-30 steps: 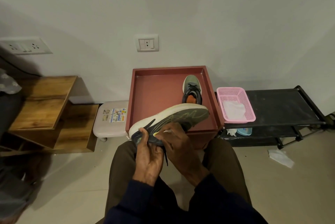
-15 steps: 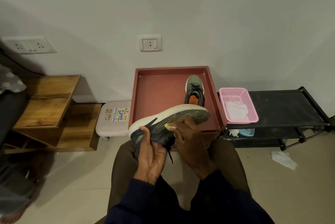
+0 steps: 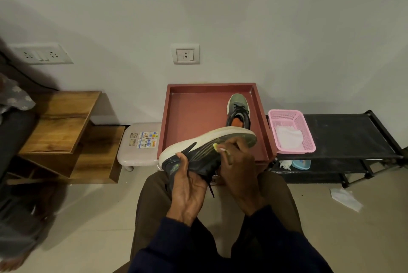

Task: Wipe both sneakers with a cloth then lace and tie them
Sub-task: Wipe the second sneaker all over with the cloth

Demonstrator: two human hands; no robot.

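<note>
While a sneaker (image 3: 205,151) is gripped sideways by the left hand (image 3: 187,186), a cloth (image 3: 218,147) is pinched against it by the right hand (image 3: 238,169).

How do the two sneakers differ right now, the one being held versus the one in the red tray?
The held sneaker lies tipped on its side over the lap, gripped by the left hand and right hand; the tray sneaker stands upright, untouched. A lace end dangles from the held one. Both look grey-green with dark laces.

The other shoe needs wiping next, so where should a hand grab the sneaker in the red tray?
Grip the sneaker at its heel collar, coming from the near side: it stands upright, toe toward the wall, with the open orange-lined mouth facing the person in the red tray.
</note>
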